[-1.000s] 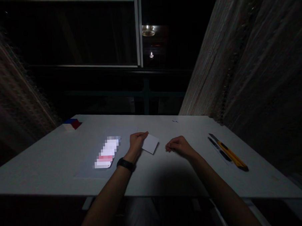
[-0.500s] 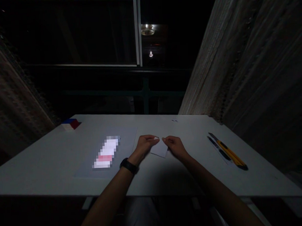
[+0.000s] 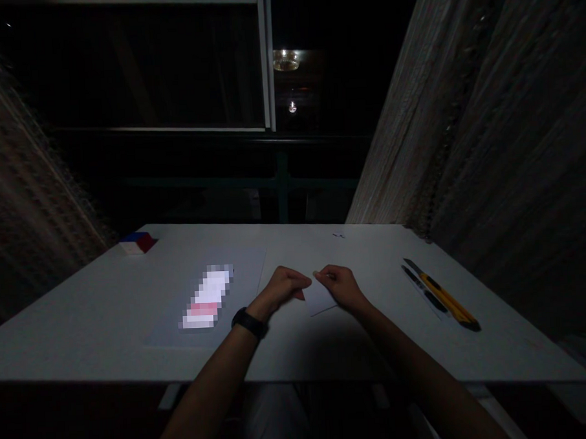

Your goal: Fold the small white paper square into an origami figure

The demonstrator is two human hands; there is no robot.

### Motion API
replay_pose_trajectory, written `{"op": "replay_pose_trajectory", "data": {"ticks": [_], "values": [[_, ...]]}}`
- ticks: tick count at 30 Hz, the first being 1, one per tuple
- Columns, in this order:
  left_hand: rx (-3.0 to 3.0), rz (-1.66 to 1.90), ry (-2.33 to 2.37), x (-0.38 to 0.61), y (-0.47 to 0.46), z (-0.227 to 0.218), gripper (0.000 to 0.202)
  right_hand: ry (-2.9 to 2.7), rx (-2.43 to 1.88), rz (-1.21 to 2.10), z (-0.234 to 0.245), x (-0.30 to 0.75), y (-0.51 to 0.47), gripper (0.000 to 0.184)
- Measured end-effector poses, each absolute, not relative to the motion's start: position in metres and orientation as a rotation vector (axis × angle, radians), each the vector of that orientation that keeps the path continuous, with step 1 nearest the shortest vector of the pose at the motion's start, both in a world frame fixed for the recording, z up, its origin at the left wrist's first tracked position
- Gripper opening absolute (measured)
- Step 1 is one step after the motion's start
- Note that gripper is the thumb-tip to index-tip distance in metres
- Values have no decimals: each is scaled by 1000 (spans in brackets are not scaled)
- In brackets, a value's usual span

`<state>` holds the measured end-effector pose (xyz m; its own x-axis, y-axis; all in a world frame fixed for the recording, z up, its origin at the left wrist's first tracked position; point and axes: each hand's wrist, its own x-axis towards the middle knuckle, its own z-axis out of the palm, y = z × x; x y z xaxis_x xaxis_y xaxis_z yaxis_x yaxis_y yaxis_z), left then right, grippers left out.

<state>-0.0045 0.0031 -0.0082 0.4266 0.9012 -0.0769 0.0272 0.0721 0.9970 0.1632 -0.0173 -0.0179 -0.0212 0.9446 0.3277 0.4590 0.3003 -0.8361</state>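
Small sheet (image 3: 320, 302) — matt paper; tabletop (image 3: 107, 312) smooth, matt; cutter handle (image 3: 453, 305) plastic-looking; curtain (image 3: 391, 131) — rough cloth.

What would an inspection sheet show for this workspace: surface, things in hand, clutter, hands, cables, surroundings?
Surface: white table, dimly lit.
Things in hand: small piece of white paper, between the hands.
Clutter: smartphone, screen lit but pixelated, on a paper sheet; red, white and blue block; yellow utility knife, blade apparently out, beside a slim dark pen-like tool; small dark bits, unidentifiable.
Hands: left hand closed at the paper's left edge, dark wristband on that wrist; right hand closed at its right side.
Cables: nothing seen.
Surroundings: left curtain, right curtain, window frame, lit lamp beyond.
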Motion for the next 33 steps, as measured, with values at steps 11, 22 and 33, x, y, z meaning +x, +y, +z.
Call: {"op": "replay_pose_trajectory", "data": {"ticks": [11,22,33], "values": [[1222,850,842,-8,7,-12,32,-1413,-1337,622,-15,186,-7,35],[1424,916,932,0,8,-18,37,-1205,-1156,909,-22,167,-11,37],[1623,934,1024,-1,8,-21,40,-1401,-1204,770,-18,165,-14,31]]}}
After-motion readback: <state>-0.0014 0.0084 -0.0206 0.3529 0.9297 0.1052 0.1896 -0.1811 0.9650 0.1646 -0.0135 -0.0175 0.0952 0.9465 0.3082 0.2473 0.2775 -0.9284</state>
